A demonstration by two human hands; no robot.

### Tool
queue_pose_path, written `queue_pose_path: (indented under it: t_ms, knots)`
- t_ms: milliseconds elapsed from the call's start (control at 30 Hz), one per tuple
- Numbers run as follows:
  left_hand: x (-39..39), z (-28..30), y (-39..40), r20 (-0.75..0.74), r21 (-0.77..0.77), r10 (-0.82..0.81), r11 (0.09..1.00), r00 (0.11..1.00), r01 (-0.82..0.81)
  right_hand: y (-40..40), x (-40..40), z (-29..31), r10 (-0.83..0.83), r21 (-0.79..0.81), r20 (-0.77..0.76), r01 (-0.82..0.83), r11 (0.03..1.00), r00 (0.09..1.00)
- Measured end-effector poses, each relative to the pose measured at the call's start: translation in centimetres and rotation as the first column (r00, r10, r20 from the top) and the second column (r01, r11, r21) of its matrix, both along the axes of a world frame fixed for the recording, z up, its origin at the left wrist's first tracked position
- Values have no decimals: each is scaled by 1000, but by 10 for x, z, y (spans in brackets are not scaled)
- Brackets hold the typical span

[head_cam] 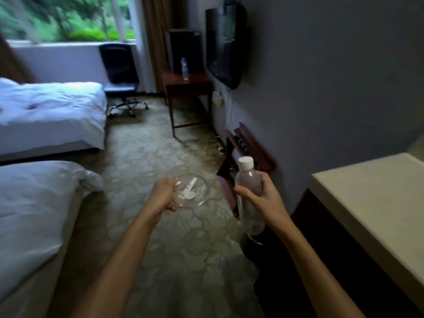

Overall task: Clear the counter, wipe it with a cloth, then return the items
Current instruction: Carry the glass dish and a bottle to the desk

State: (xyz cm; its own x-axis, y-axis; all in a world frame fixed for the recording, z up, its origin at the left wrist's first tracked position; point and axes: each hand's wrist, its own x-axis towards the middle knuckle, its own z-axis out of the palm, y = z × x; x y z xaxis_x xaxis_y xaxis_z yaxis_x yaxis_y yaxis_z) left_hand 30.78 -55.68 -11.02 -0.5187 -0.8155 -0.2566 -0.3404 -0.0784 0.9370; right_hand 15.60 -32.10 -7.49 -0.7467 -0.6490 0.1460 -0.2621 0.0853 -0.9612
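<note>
My left hand [161, 194] grips the near rim of a clear glass dish [195, 191] that holds small white items, held out over the carpet. My right hand [263, 195] is wrapped round a clear plastic water bottle [249, 177] with a white cap, held upright. The pale counter top [376, 203] lies to my right, and the part of it in view is bare. No cloth shows in this view.
Two beds with white bedding [46, 111] fill the left side. A folding wooden luggage rack [247, 150] stands against the right wall. Farther back are a wooden desk [188, 84] with another bottle, a wall television [226, 44] and a black office chair [120, 70].
</note>
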Motion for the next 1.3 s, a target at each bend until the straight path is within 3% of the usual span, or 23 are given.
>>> queue_pose_path:
  t_ms: [233,400,600,867,1000,1167,1300]
  knots:
    - [48,-59,-98,101,14,129,991,987,-131,-130,0,-66,109,110,137,-124,986,985]
    - [39,-105,-164,191,50,173,981,966,-186,-214,-20,-102,171,176,179,-203,963,969]
    - [-25,-131,-278,191,84,231,965,954,-250,-348,-96,-139,200,163,248,-244,956,948]
    - [-102,-104,-449,173,71,332,935,927,-348,-542,-195,-115,238,129,283,-283,950,929]
    - [-130,-112,-541,175,56,359,926,917,-374,-638,-228,-133,236,163,303,-294,942,923]
    - [-183,-143,-675,193,140,342,918,920,-371,-767,-271,-164,189,206,349,-272,940,918]
    - [-238,-137,-795,216,133,267,945,939,-300,-877,-316,-150,163,222,358,-253,941,919]
